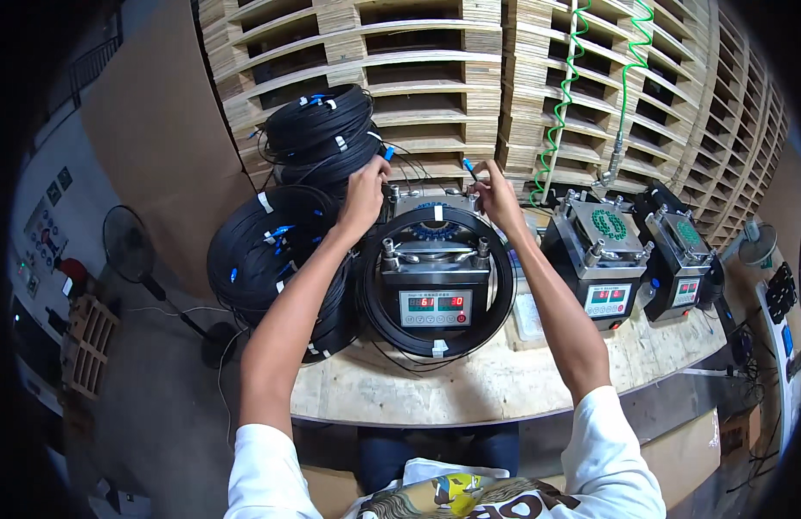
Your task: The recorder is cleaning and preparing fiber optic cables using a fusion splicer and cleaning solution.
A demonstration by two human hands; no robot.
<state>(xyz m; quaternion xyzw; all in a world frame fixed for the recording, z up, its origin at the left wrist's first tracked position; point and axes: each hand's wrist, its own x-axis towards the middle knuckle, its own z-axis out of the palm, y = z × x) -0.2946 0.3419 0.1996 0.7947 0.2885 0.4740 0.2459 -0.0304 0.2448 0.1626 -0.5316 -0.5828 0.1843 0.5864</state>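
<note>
A black cable coil [501, 285] lies around a grey metal test machine [435, 277] with a red digit display on the wooden bench. My left hand [366, 192] reaches over the machine's back left corner and pinches a cable end with a blue connector [388, 153]. My right hand [495, 192] is at the back right corner, holding the other thin cable end with a blue connector [468, 166] raised above the machine.
Stacks of black cable coils [318, 130] with blue connectors and white tape tags [266, 251] sit to the left. Two more machines [601, 259] [684, 259] stand on the right, with green coiled hoses [564, 95] above. Wooden pallets [435, 60] stand behind; a fan [128, 246] is on the floor left.
</note>
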